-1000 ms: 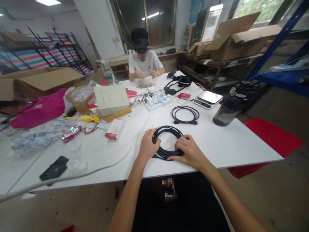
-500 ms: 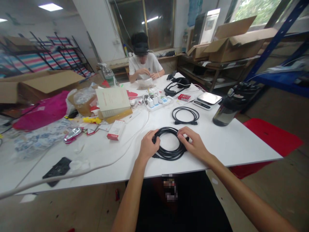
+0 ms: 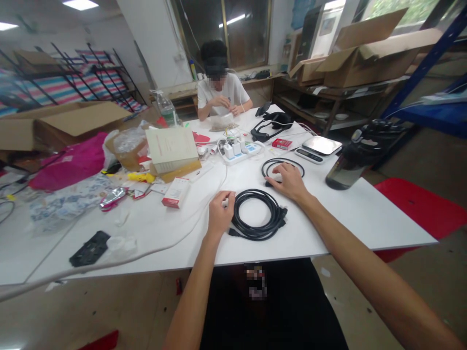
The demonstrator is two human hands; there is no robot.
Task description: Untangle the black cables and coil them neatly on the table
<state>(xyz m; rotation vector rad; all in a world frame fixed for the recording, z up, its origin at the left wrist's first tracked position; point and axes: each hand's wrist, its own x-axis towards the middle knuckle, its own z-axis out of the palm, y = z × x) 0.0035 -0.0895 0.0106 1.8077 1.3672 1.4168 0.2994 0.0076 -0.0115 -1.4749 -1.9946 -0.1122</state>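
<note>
A thick black cable coil (image 3: pixel 257 232) lies flat on the white table in front of me, its plugs showing at the right side and lower left. My left hand (image 3: pixel 221 213) rests beside the coil's left edge with curled fingers, thumb and fingertips apart, holding nothing. Farther back is a smaller, thinner black cable coil (image 3: pixel 263 168). Over its near right part reaches my right hand (image 3: pixel 291 182), fingers spread and bent; it covers some of that coil and its connectors. Whether those fingertips touch the cable I cannot tell.
A dark water bottle (image 3: pixel 345 163) and a small scale (image 3: pixel 321 145) stand at right. Behind the coils is a power strip (image 3: pixel 241 154). A red-and-white box (image 3: pixel 176 192) and clutter lie left, with a grey cable (image 3: pixel 146 256) crossing. Another person (image 3: pixel 223 95) sits opposite.
Both hands have come off the large coil. My right hand has moved forward to the smaller coil; my left has shifted slightly left. The view has tilted slightly.
</note>
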